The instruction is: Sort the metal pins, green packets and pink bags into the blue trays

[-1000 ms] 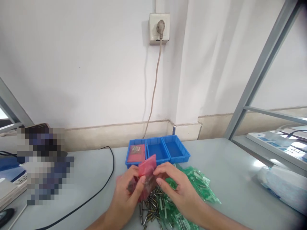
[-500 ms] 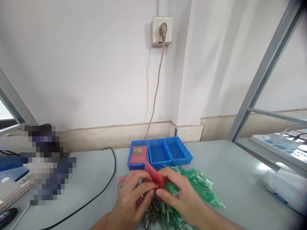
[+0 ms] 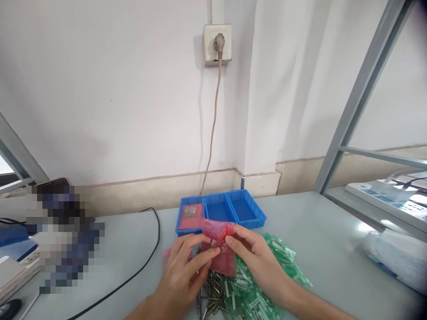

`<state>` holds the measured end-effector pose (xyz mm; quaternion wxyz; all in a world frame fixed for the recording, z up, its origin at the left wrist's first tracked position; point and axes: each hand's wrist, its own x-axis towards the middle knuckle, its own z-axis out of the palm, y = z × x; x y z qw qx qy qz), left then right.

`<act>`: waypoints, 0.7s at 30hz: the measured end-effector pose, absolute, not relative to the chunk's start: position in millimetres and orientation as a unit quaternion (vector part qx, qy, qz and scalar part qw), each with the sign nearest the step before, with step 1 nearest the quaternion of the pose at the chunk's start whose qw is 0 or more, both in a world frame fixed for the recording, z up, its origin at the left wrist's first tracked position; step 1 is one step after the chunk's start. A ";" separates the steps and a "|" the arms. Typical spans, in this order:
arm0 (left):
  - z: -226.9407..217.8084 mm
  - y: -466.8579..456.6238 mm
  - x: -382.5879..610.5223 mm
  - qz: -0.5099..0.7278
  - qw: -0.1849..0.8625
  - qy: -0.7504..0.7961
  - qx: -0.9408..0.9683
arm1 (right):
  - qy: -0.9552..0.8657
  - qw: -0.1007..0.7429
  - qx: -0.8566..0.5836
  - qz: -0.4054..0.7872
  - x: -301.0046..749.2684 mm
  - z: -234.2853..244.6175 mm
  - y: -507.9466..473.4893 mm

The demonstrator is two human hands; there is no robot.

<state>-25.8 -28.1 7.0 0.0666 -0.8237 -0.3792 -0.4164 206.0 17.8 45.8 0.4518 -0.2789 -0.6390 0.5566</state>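
Observation:
My left hand (image 3: 187,271) and my right hand (image 3: 255,260) both pinch a small red plastic bag (image 3: 220,249), held up over the table in front of the trays. Below the bag lies a heap of small metal pins (image 3: 213,295). To the right of my hands spreads a pile of green plastic bags (image 3: 280,262). Another red bag (image 3: 167,255) lies flat under my left hand. Behind stand three joined blue trays (image 3: 247,209); the left one holds a red bag (image 3: 189,217) with small parts in it.
A black cable (image 3: 147,262) runs across the grey table on the left. A beige cord hangs from the wall socket (image 3: 216,44) to the skirting. A metal frame post (image 3: 356,102) rises at the right, with a wrapped bundle (image 3: 396,255) below it. Blurred items lie at the far left.
The red bag has been turned in my fingers and now hangs flat and upright between both hands. My hands stayed over the pin heap.

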 end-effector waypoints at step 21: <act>11.8 -23.2 -29.9 -0.473 -0.013 -0.369 -0.800 | -0.655 0.421 -0.306 0.548 211.2 43.6 23.0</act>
